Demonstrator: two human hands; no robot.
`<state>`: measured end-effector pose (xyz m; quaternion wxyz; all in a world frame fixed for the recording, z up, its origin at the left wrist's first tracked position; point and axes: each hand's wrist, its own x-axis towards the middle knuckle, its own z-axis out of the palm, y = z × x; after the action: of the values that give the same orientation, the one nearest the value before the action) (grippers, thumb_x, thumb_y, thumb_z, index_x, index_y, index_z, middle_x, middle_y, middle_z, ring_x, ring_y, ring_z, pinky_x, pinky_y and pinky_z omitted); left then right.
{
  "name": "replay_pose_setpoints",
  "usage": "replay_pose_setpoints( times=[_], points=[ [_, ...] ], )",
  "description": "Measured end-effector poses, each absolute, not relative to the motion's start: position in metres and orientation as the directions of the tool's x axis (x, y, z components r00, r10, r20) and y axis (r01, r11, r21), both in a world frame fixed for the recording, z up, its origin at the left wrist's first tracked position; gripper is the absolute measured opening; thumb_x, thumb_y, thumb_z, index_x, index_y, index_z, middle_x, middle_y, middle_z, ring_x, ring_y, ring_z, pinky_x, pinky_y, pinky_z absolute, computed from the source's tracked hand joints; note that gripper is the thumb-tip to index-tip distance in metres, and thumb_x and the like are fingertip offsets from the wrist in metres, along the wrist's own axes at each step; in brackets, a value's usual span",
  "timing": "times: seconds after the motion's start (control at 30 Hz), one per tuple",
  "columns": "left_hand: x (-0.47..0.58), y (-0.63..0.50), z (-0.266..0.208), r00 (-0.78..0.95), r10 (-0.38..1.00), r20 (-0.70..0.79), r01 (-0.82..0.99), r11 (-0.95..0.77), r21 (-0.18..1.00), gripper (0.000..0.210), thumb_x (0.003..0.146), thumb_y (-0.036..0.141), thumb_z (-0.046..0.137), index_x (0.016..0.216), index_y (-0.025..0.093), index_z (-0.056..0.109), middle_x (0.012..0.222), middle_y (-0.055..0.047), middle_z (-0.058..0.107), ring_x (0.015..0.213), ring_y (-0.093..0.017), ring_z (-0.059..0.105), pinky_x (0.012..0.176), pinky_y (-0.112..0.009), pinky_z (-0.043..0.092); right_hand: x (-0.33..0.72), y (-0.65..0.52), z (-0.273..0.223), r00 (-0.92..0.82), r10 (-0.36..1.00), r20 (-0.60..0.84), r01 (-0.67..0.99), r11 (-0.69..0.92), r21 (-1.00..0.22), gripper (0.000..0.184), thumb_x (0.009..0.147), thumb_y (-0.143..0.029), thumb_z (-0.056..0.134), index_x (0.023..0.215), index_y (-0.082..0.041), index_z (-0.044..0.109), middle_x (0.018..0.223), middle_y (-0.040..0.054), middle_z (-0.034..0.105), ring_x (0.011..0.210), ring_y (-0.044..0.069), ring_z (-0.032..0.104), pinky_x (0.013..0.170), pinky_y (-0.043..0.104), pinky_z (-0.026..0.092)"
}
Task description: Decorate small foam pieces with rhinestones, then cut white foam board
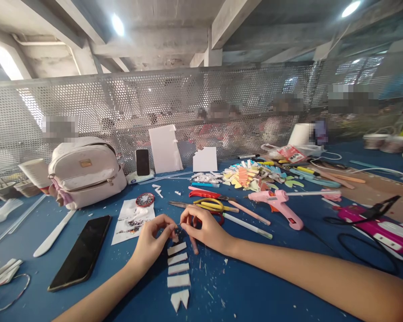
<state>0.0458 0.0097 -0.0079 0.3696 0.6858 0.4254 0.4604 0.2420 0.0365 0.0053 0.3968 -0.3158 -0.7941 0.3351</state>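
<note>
My left hand [154, 239] is closed, its thumb and index finger pinched together. Facing it, my right hand [206, 228] is also pinched shut, the fingertips of both almost meeting. Whatever they hold is too small and too covered to make out. A small pale piece [175, 237] shows just under the left fingertips. Below the hands, several white cut strips [178, 269] lie in a column, with a notched white piece [179, 300] at the near end. A pinkish stick [195, 247] lies beneath the right hand, and scissors with yellow handles [210, 205] are just behind it.
To the right lie a pink glue gun [277, 197] and a magenta power strip [378, 229] with cables. Cut scraps [243, 175] are heaped behind. On the left are a phone [80, 252], a white knife [53, 233], paper [125, 213] with a red-rimmed round dish [145, 200], and a backpack [85, 172].
</note>
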Motion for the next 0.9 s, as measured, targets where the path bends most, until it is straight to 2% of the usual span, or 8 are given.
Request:
replay_pose_setpoints(
  times=[0.9],
  points=[
    [0.046, 0.0112, -0.0098, 0.243, 0.924, 0.294, 0.256, -0.354, 0.9, 0.026, 0.094, 0.034, 0.056, 0.077, 0.016, 0.064, 0.066, -0.002, 0.065, 0.065, -0.017, 0.062, 0.067, -0.028, 0.047, 0.242, 0.037, 0.0051, -0.489, 0.774, 0.402, 0.238, 0.562, -0.792, 0.007, 0.087, -0.019, 0.062, 0.081, -0.018, 0.063, 0.08, -0.0006, 0.053, 0.07, 0.014, 0.052, 0.062, 0.025, 0.041]
  ],
)
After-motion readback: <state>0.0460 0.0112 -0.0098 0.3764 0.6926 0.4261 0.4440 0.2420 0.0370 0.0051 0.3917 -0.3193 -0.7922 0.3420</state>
